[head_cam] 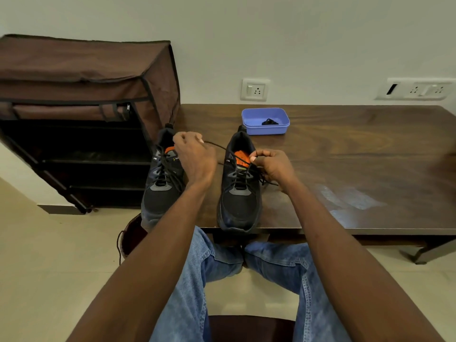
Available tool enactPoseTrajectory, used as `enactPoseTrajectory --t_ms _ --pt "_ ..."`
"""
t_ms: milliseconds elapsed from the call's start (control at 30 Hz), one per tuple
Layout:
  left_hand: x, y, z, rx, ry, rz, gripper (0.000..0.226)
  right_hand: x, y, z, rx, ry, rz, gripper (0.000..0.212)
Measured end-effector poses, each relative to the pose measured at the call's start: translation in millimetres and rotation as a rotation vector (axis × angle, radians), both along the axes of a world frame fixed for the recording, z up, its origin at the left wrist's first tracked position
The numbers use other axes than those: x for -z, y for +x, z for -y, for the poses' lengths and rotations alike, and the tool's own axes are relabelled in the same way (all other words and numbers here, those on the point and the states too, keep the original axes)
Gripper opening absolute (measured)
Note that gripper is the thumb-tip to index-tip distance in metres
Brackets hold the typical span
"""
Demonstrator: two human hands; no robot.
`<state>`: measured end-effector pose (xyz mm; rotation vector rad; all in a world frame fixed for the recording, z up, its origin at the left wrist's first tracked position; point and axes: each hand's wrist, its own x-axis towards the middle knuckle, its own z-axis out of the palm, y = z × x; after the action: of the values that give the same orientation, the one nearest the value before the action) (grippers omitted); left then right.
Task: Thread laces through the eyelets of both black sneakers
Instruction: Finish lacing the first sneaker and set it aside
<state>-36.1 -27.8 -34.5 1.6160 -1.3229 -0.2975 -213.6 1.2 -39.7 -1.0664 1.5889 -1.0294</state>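
Observation:
Two black sneakers with orange insoles stand toes toward me at the front edge of a dark wooden table (345, 169). The left sneaker (161, 191) is laced. The right sneaker (239, 198) has a black lace (219, 146) crossing its eyelets. My left hand (195, 156) hovers between the shoes and pinches one end of that lace, pulled taut up and to the left. My right hand (274, 166) pinches the lace beside the right sneaker's upper eyelets. A loose lace end lies on the table under my right hand.
A blue plastic tub (266, 120) holding a small black bundle sits behind the right sneaker. A brown fabric shoe rack (81, 107) stands left of the table. Wall sockets (254, 90) are behind. My knees in jeans are below the table edge.

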Motion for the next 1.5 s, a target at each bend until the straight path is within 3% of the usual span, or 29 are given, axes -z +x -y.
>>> enactPoseTrajectory --t_ms 133,333,467,633,700,767,867,1000,1133,1300,1400,1500 --pt "4 -11 1 0.319 0.049 0.245 0.043 -1 -1 -2 0.001 -0.009 -0.002 0.012" --pt "17 -23 3 0.586 0.196 0.531 0.021 1 -2 -2 -0.008 -0.026 0.003 0.012" --pt "16 -21 6 0.55 0.056 0.295 0.011 -2 -2 -3 -0.003 -0.028 0.007 0.014" --pt "-5 -6 7 0.014 -0.219 -0.215 0.01 -1 -1 -2 -0.012 0.0 0.024 0.015" --pt "-8 -1 5 -0.086 -0.219 -0.3 0.011 -1 -1 -2 -0.014 -0.003 0.009 0.011" --pt "-4 3 4 -0.111 -0.165 -0.145 0.022 -1 -1 -1 -0.011 -0.003 -0.008 0.011" --pt "4 1 5 0.084 -0.051 0.076 0.042 0 0 0 -0.008 -0.003 -0.011 0.012" --pt "7 -14 2 0.49 0.068 0.3 0.033 3 -1 0 -0.013 -0.016 -0.009 0.012" --pt "14 -20 3 0.668 0.227 0.464 0.029 3 -1 1 -0.014 -0.023 -0.024 0.011" --pt "11 -21 -3 0.689 0.264 0.273 0.006 4 -1 1 -0.027 -0.03 -0.009 0.011" --pt "7 -21 -4 0.651 0.278 0.12 0.005 3 -2 0 -0.025 -0.028 -0.004 0.014" --pt "2 -11 1 0.476 0.293 -0.215 0.01 0 -2 0 -0.021 -0.013 -0.002 0.013"
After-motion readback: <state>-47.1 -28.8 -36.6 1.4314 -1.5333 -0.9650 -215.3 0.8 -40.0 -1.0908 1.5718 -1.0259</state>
